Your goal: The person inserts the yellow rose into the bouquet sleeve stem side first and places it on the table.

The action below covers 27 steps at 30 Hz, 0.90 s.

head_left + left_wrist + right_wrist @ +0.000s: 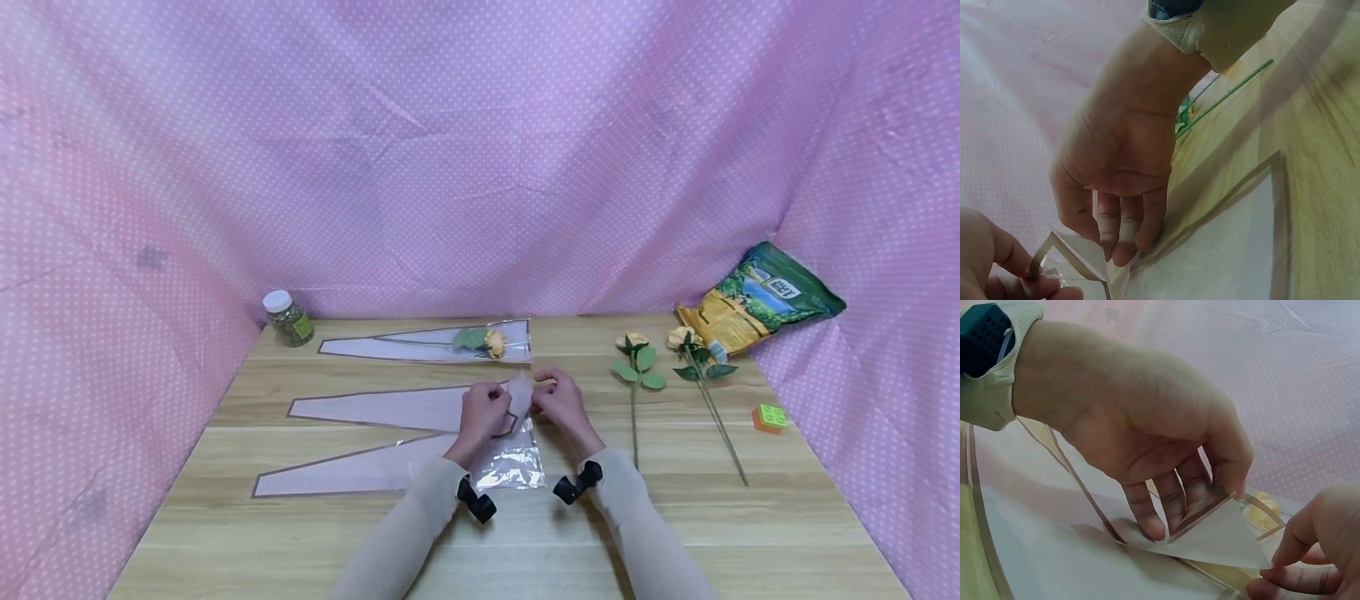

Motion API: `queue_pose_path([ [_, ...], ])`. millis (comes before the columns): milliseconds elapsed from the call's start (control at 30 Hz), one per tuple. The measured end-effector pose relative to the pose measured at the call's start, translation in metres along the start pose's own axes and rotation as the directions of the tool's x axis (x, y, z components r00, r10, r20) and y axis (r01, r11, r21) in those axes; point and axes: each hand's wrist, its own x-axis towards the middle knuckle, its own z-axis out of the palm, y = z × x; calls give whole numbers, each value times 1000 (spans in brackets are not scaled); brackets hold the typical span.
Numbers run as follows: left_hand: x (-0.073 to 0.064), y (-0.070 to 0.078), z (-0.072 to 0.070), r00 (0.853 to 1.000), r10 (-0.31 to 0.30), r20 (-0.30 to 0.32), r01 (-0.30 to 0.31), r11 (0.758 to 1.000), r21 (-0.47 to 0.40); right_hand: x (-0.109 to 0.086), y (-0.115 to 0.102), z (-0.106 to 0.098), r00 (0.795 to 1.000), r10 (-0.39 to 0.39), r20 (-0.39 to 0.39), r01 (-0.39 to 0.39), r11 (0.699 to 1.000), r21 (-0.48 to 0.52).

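Note:
Three long tapered flower sleeves, pale with brown borders, lie on the table. Both hands are at the wide end of the middle sleeve [390, 408]. My left hand [483, 414] pinches one part of its edge, and my right hand [558, 400] pinches the edge opposite. Between them the film is lifted and partly folded, as the raised corner [1222, 534] in the right wrist view shows. The front sleeve [337, 475] lies partly under the left forearm, its clear end flat. In the back sleeve [360, 348] lies a yellow rose [495, 342].
Two more roses, one [633, 375] and another [701, 375], lie at the right. Beyond them are a green-yellow bag [765, 296] and small toy blocks [770, 417]. A white-lidded jar [288, 318] stands back left. Pink dotted cloth [480, 167] surrounds the wooden table [225, 533].

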Motion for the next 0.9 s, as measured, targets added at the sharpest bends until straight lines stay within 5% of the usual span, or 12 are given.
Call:
queue_pose_path([
  [500,-1,-6,-5,995,12,102,-4,997,-75,-4,0,-4,999,-26,31,27,999,-18],
  [900,-1,-10,-8,989,28,147,-11,994,-113,-18,-8,-45,986,-160,-50,149,973,-175],
])
